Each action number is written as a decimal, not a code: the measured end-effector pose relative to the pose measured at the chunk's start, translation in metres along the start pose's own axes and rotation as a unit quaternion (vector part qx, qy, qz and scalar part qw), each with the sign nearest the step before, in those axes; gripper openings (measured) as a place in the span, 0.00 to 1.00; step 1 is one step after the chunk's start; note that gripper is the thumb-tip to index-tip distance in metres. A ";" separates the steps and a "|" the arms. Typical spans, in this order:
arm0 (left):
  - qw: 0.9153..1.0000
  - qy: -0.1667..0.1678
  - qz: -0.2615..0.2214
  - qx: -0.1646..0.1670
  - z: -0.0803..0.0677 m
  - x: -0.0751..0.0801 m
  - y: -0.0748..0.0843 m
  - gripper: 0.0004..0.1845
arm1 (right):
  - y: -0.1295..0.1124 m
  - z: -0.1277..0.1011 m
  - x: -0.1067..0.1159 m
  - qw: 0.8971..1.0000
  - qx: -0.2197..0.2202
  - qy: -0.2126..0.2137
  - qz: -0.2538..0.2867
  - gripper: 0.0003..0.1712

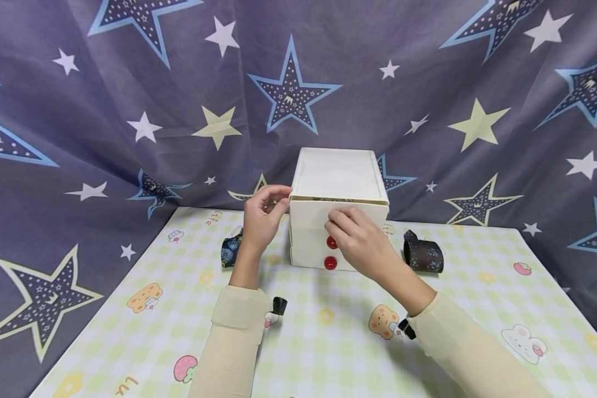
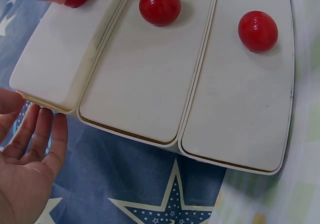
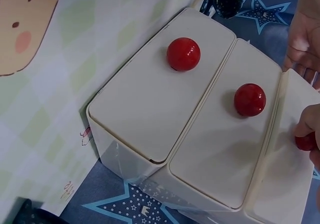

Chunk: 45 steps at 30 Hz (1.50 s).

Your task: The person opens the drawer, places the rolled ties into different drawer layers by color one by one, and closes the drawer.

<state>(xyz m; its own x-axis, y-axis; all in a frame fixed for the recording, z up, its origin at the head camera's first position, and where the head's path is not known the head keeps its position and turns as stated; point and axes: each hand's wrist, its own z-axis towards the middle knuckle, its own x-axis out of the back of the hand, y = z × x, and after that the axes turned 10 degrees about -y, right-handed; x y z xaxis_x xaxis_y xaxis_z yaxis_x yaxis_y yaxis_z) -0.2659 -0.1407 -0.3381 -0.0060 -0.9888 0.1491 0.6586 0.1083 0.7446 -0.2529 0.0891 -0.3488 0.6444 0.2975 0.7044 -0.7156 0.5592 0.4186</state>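
At the far edge of the bench (image 1: 328, 354), against the star-printed backdrop, stands a small cream three-drawer cabinet (image 1: 339, 207) with round red knobs. My right hand (image 1: 360, 243) pinches the top drawer's red knob (image 3: 306, 143); the left hand (image 1: 261, 218) braces the cabinet's upper left corner with relaxed fingers. The top drawer appears slightly out, so the opening step seems in hand; next likely calls for a straight pull while the left steadies.
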 end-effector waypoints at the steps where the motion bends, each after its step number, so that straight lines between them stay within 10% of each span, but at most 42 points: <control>1: 1.000 -0.001 0.000 0.000 0.000 0.000 0.000 0.10 | 0.000 0.000 0.000 1.000 -0.001 -0.001 0.000 0.09; 45: 1.000 -0.002 0.001 0.009 0.000 0.000 -0.002 0.10 | -0.002 -0.004 0.002 0.999 -0.018 -0.005 0.043 0.12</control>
<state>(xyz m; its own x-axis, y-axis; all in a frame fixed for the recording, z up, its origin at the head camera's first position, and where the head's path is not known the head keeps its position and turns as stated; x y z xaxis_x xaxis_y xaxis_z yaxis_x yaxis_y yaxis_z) -0.2674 -0.1411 -0.3399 -0.0077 -0.9883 0.1523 0.6450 0.1115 0.7560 -0.2489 0.0917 -0.3502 0.5778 0.3388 0.7425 -0.7582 0.5594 0.3348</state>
